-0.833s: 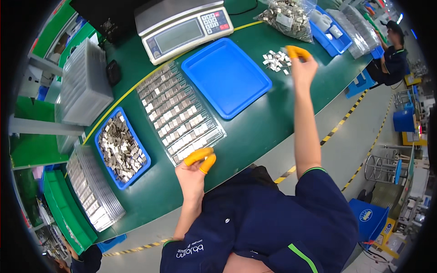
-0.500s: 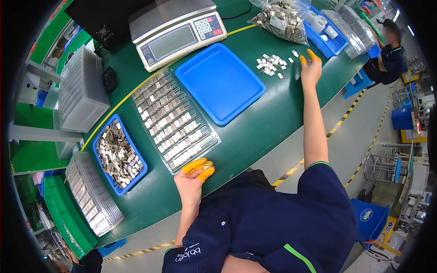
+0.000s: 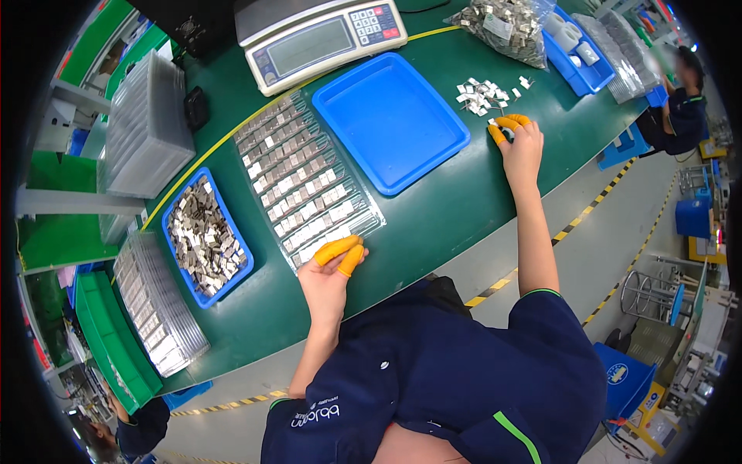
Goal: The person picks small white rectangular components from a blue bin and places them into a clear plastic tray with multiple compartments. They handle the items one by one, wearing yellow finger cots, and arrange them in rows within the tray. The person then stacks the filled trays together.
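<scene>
My left hand, with yellow finger cots on its fingertips, is closed in a pinch at the near end of a clear plastic tray. Whatever sits between those fingertips is hidden. Rows of small grey-and-white parts with wire leads fill the tray. To the right, my right hand, also in yellow finger cots, curls its fingers just below a loose pile of white leaded parts. A small white part shows at its thumb and finger tips.
An empty-looking blue tray lies between the hands, below a weighing scale. At left are a blue bin of parts, stacked clear trays and filled trays. A bag of parts stands far right.
My right hand has come back from the pile's right side to its near side, and its spread fingers have drawn together. The left hand stays at the tray's near end. The whole view has shifted slightly.
</scene>
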A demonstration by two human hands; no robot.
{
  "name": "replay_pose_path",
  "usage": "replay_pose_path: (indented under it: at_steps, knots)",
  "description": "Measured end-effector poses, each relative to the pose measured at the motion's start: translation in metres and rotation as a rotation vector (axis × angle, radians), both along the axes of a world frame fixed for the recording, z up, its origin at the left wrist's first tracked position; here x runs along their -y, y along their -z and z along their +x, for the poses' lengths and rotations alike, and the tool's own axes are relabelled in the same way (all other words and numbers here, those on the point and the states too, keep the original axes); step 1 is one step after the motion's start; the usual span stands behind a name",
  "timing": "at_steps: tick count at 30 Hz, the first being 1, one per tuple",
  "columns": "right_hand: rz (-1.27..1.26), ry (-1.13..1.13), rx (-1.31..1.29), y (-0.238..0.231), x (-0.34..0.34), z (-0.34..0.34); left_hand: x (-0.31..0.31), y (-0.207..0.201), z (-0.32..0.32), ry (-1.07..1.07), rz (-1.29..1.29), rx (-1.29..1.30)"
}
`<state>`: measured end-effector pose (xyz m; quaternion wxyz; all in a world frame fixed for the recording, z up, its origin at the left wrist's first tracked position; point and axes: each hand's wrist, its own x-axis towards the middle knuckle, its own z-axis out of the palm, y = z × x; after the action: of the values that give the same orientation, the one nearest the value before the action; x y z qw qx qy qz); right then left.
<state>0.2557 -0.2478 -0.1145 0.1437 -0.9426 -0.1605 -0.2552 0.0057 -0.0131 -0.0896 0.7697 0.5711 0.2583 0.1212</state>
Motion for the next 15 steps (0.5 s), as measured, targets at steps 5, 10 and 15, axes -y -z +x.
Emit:
replay_pose_path:
  at_steps: [5, 10, 15]
  knots:
    - [0.365, -0.367, 0.121, -0.05, -0.051, -0.054, 0.0, -0.009, 0.008, -0.024, 0.047, 0.083]
    - [0.344, -0.888, -0.003, -0.103, -0.107, -0.115, 0.005, -0.041, 0.024, 0.042, 0.125, 0.348]
    - [0.404, -1.034, 0.135, -0.103, -0.138, -0.132, -0.001, -0.049, 0.011, -0.187, 0.108, 0.493]
